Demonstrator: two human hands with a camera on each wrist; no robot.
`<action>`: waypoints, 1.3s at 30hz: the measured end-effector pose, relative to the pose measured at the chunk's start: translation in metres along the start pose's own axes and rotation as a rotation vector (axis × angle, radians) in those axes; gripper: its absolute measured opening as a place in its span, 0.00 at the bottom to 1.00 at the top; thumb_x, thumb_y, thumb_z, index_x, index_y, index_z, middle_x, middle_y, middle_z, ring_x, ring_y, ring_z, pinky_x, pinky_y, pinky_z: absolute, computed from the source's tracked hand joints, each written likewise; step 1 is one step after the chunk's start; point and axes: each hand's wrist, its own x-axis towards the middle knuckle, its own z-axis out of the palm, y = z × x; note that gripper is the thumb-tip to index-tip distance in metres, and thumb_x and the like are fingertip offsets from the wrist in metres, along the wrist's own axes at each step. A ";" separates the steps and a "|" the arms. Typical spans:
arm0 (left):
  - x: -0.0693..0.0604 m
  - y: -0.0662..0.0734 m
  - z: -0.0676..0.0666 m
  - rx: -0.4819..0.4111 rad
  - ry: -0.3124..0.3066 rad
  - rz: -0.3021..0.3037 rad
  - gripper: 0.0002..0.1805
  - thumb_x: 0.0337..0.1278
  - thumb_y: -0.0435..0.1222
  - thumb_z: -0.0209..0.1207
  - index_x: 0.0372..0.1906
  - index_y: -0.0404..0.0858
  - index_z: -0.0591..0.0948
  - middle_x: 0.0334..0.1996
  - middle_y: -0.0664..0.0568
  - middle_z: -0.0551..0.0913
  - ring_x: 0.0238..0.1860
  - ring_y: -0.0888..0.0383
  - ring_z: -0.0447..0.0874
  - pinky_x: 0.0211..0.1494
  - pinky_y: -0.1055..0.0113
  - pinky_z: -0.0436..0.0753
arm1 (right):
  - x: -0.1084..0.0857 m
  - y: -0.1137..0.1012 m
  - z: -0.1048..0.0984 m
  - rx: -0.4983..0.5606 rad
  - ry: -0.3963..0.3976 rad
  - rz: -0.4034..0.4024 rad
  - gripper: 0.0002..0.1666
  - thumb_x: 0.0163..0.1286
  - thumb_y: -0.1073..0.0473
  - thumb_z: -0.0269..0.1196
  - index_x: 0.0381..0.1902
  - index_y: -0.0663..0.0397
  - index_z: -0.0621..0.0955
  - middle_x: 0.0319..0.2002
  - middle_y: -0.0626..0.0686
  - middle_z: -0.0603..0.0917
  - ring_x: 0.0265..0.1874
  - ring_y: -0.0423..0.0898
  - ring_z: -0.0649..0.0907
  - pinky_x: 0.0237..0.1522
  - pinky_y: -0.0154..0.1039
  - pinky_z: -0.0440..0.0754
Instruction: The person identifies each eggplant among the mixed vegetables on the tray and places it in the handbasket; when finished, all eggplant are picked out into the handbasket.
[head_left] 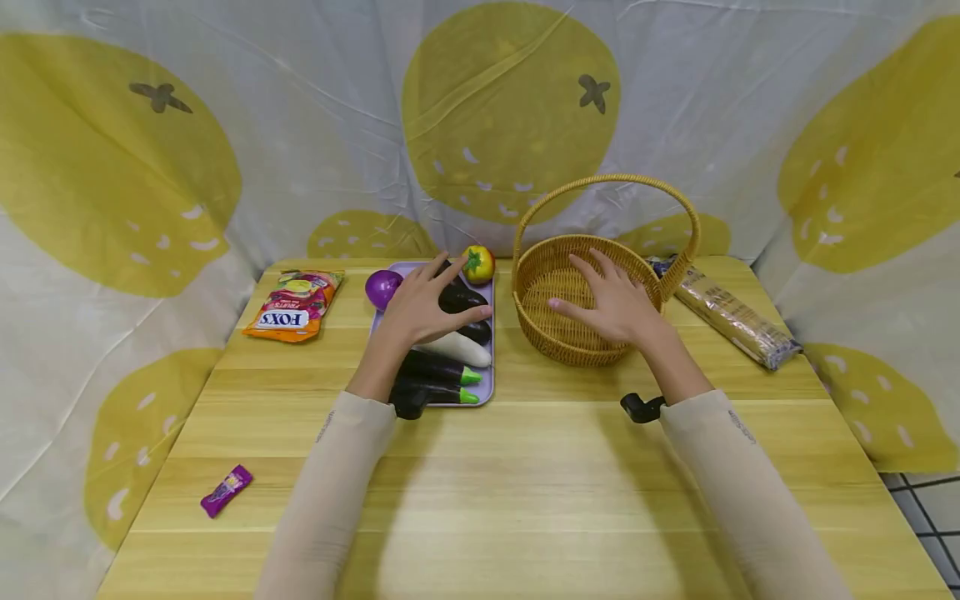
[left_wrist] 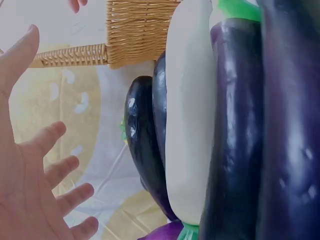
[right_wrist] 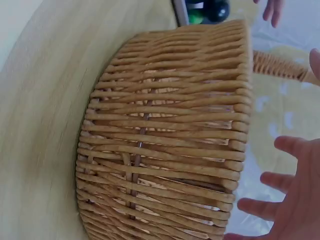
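Note:
My left hand, fingers spread, hovers above a pale tray of produce. In the tray lie a white radish with a green tip, purple eggplants with green ends, and shorter dark eggplants. A purple onion-like ball sits at the tray's left corner, and a red-and-yellow pepper or fruit at its back right. Over a wicker basket with a tall handle is my right hand, its fingers also spread. Neither hand holds anything.
An orange FOX'S candy bag lies at the back left. Toward the front left is a small purple wrapped candy. A long gold-and-silver package lies right of the basket. A lemon-print cloth hangs behind the wooden table.

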 end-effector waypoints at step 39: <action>-0.079 -0.115 0.010 -0.357 0.076 -0.248 0.30 0.72 0.52 0.57 0.71 0.42 0.75 0.72 0.36 0.67 0.59 0.38 0.75 0.62 0.42 0.75 | -0.049 -0.105 0.092 0.557 0.035 -0.379 0.26 0.70 0.50 0.69 0.61 0.56 0.81 0.54 0.59 0.84 0.52 0.58 0.84 0.52 0.55 0.84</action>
